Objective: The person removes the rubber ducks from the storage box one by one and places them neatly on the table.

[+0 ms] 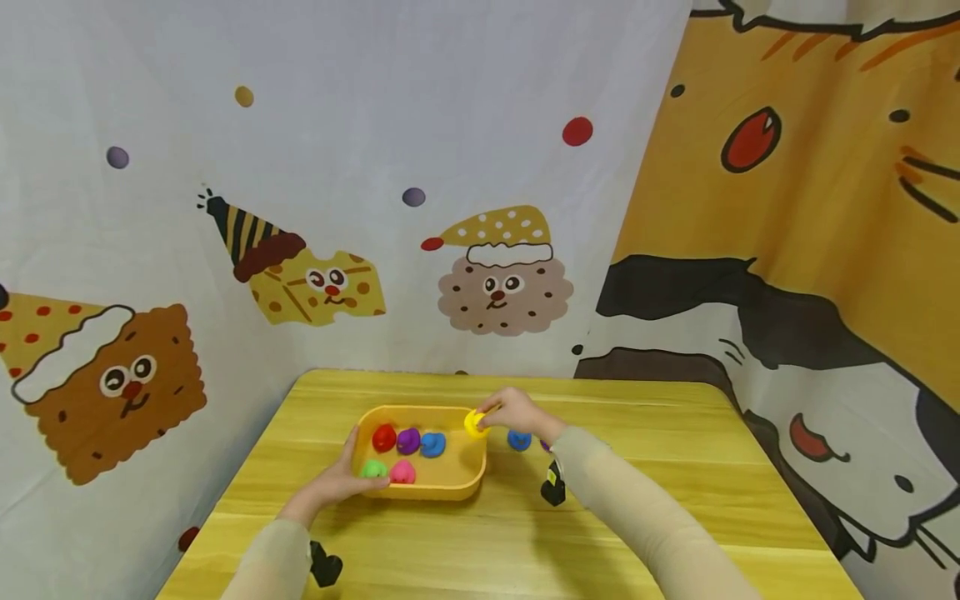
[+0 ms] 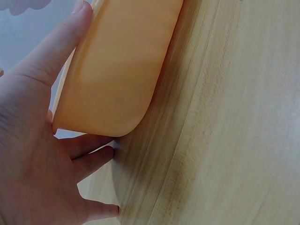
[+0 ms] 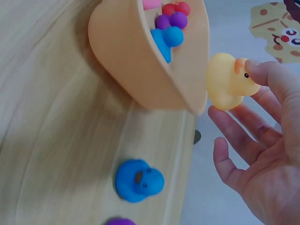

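My right hand point(image 1: 517, 412) pinches a yellow rubber duck point(image 3: 224, 80) between thumb and fingers, just above the right end of an orange-yellow plastic basin point(image 1: 420, 492). My left hand point(image 1: 333, 482) holds the basin at its near left corner, thumb along the near rim and fingers round the end wall. Inside the basin sit a red duck point(image 1: 384, 438), a purple duck point(image 1: 408, 441) and a blue duck point(image 1: 432, 445) in a back row. A green duck point(image 1: 373, 469) and a pink duck point(image 1: 402, 472) lie along the near wall.
On the table point(image 1: 480, 558), right of the basin, stands another blue duck point(image 3: 139, 180). Beside it is a purple duck point(image 3: 120, 221), mostly hidden by the right arm in the head view. A patterned cloth point(image 1: 337, 125) hangs behind the table.
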`<action>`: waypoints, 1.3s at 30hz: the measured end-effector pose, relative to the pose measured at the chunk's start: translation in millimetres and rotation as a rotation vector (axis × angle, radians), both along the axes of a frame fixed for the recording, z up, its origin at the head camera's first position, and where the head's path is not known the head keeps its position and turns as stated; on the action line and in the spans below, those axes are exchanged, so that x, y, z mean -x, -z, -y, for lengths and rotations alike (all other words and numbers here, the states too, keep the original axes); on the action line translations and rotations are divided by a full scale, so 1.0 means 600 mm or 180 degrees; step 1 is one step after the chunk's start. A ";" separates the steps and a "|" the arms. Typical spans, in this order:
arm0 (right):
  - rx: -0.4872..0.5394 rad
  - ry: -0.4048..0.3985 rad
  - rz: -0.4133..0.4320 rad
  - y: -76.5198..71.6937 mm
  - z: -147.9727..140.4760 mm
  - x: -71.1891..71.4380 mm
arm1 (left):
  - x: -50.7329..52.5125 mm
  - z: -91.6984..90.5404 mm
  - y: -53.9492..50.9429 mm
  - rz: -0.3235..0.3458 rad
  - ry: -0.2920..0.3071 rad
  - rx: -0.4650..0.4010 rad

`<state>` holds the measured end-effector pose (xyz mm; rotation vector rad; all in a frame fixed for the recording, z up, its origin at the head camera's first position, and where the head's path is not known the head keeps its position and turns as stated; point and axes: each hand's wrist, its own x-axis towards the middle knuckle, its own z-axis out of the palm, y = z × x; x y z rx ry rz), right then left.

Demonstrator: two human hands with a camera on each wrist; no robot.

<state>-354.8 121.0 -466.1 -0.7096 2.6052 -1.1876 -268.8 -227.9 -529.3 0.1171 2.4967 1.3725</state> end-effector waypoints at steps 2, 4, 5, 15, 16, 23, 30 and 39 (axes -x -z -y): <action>-0.0027 0.0032 -0.0014 -0.002 -0.009 -0.001 | -0.001 0.001 0.000 0.0016 -0.0003 0.0009; -0.0036 0.0068 -0.0017 -0.003 -0.017 -0.001 | -0.002 0.001 0.001 0.0017 0.0002 0.0021; -0.0033 0.0085 -0.0007 -0.004 -0.021 -0.001 | -0.002 0.001 0.000 0.0026 -0.0001 0.0026; 0.0131 0.0180 0.0059 -0.004 -0.048 -0.005 | -0.006 -0.001 -0.003 0.0094 -0.0014 0.0071; 0.0154 0.0209 0.0085 -0.003 -0.050 -0.005 | -0.006 -0.001 -0.002 0.0081 -0.0005 0.0073; 0.0253 0.0371 0.0192 0.000 -0.072 -0.001 | -0.003 -0.001 -0.004 0.0026 0.0013 0.0102; 0.0191 0.0372 0.0205 -0.002 -0.102 0.001 | -0.004 -0.003 -0.007 0.0071 -0.0005 0.0086; 0.0200 0.0427 0.0152 0.003 -0.148 0.005 | -0.005 0.001 -0.003 0.0024 0.0010 0.0078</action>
